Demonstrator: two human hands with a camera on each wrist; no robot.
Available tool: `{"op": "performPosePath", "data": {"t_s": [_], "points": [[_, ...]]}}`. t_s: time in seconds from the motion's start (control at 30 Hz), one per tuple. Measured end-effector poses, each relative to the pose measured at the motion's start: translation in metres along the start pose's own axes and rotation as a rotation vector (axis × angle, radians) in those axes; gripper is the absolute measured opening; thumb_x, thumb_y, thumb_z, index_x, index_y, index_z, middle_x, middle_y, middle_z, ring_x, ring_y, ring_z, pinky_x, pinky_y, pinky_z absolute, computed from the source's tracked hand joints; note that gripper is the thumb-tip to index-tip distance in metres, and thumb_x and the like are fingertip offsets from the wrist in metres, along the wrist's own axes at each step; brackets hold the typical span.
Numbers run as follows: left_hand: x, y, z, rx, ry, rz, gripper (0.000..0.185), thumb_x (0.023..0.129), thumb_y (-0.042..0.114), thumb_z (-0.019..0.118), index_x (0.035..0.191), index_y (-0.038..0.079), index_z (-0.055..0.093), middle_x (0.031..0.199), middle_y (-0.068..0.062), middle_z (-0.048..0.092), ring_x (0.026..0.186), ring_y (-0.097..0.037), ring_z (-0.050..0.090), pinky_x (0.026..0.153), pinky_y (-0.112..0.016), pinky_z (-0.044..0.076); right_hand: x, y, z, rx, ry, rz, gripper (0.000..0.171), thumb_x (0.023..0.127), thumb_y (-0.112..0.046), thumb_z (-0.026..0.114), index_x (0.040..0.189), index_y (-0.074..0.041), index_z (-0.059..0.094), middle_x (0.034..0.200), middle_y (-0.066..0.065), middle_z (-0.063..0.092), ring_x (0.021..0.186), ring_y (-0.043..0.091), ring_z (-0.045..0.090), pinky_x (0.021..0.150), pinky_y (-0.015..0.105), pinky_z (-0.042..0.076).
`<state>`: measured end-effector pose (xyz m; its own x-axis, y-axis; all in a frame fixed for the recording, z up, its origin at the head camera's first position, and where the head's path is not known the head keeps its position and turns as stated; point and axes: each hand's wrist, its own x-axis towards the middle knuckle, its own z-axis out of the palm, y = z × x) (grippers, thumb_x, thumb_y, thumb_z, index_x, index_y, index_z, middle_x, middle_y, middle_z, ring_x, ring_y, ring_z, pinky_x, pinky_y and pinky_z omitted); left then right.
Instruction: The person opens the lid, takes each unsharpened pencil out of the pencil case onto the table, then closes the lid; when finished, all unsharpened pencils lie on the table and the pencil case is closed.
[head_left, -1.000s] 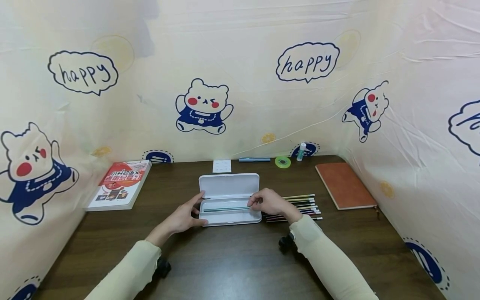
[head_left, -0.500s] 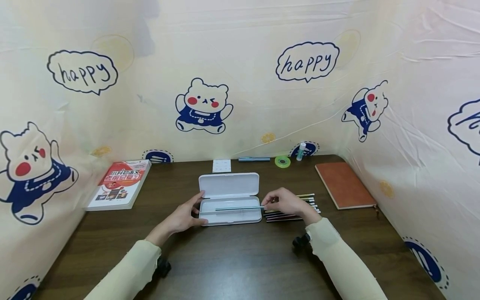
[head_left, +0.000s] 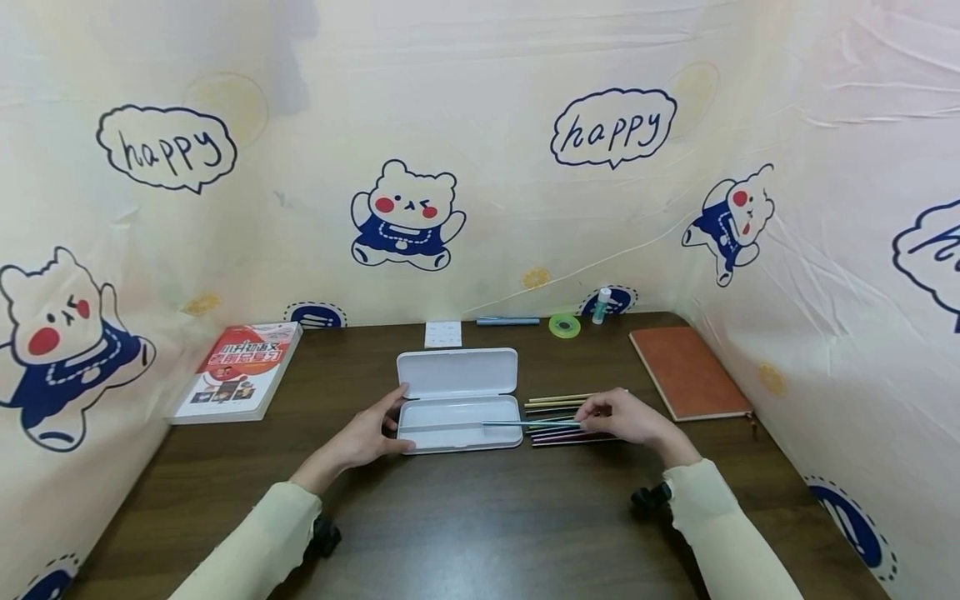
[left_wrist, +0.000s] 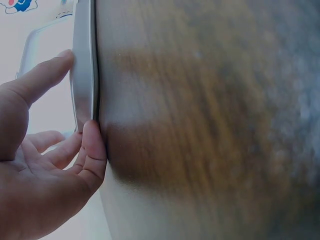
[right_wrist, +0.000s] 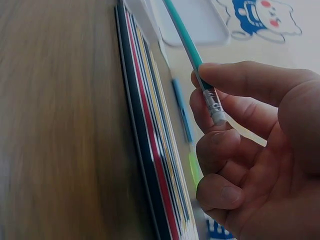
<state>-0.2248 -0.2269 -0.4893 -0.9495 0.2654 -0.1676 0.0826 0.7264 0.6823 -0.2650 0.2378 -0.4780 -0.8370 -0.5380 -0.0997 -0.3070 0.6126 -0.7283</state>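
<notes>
A white pencil case (head_left: 459, 400) lies open on the dark wooden table (head_left: 480, 517), its lid (head_left: 457, 372) folded back. My left hand (head_left: 367, 435) holds the tray's left end (left_wrist: 84, 75) between thumb and fingers. My right hand (head_left: 624, 417) pinches the eraser end of a teal pencil (head_left: 528, 423) (right_wrist: 187, 42), which sticks out leftward over the tray's right edge. Under and beside that hand lies a row of several coloured pencils (head_left: 558, 417) (right_wrist: 150, 130) on the table.
A red-covered book (head_left: 240, 369) lies at the left, an orange notebook (head_left: 686, 371) at the right. Along the back edge are a white card (head_left: 443, 333), a blue pen (head_left: 507, 320), a green tape roll (head_left: 565, 325) and a small bottle (head_left: 602, 305). Printed cloth walls surround the table.
My right hand has drawn the teal pencil out of the case to the right, over the row of pencils. The left hand has stayed on the case.
</notes>
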Motion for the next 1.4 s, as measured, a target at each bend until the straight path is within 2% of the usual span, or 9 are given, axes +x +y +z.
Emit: {"op": "performPosePath", "data": {"t_s": [0.3,0.6,0.7,0.87,1.17,1.4], "points": [[-0.001,-0.001,0.001,0.006,0.000,-0.007,0.104,0.082,0.031,0.083,0.161,0.017,0.017,0.153,-0.017,0.045,0.109,-0.022,0.056,0.090,-0.038,0.047,-0.029,0.020,-0.013,-0.055,0.038,0.008,0.007,0.093,-0.024,0.071,0.096,-0.019,0.075,0.096,-0.003,0.072,0.082,0.010,0.056,0.073,0.025,0.047],[0.000,0.000,0.000,0.006,-0.002,-0.008,0.104,0.082,0.031,0.083,0.161,0.018,0.017,0.153,-0.017,0.045,0.108,-0.022,0.056,0.090,-0.039,0.047,-0.045,0.032,-0.019,-0.057,0.032,0.066,0.007,0.093,-0.026,0.071,0.096,-0.021,0.075,0.099,-0.004,0.074,0.089,0.008,0.061,0.080,0.027,0.047],[0.000,0.000,0.000,0.006,-0.004,-0.010,0.104,0.082,0.032,0.083,0.161,0.018,0.017,0.153,-0.017,0.045,0.108,-0.022,0.056,0.090,-0.039,0.047,-0.049,0.036,-0.019,-0.066,0.025,0.069,0.006,0.092,-0.025,0.072,0.094,-0.021,0.075,0.097,-0.005,0.074,0.086,0.007,0.061,0.078,0.026,0.047],[0.000,-0.001,0.000,0.009,-0.004,-0.004,0.104,0.082,0.032,0.083,0.161,0.018,0.017,0.153,-0.017,0.045,0.107,-0.022,0.056,0.090,-0.038,0.047,-0.053,0.039,-0.019,-0.073,0.027,0.049,0.005,0.091,-0.021,0.073,0.093,-0.017,0.075,0.094,-0.002,0.074,0.081,0.008,0.060,0.073,0.025,0.047],[0.000,0.000,-0.001,0.008,-0.001,0.001,0.104,0.082,0.032,0.083,0.161,0.018,0.017,0.153,-0.017,0.045,0.108,-0.022,0.056,0.091,-0.039,0.047,-0.051,0.037,-0.015,-0.101,0.121,0.112,0.004,0.086,-0.017,0.077,0.089,-0.016,0.078,0.093,0.000,0.075,0.079,0.008,0.058,0.070,0.025,0.046],[-0.001,0.001,-0.001,0.007,-0.002,-0.001,0.104,0.082,0.031,0.083,0.161,0.017,0.017,0.153,-0.017,0.045,0.107,-0.022,0.056,0.091,-0.039,0.047,-0.049,0.037,-0.013,-0.105,0.122,0.094,0.005,0.083,-0.014,0.079,0.088,-0.016,0.078,0.092,0.000,0.076,0.078,0.008,0.059,0.070,0.024,0.046]]}}
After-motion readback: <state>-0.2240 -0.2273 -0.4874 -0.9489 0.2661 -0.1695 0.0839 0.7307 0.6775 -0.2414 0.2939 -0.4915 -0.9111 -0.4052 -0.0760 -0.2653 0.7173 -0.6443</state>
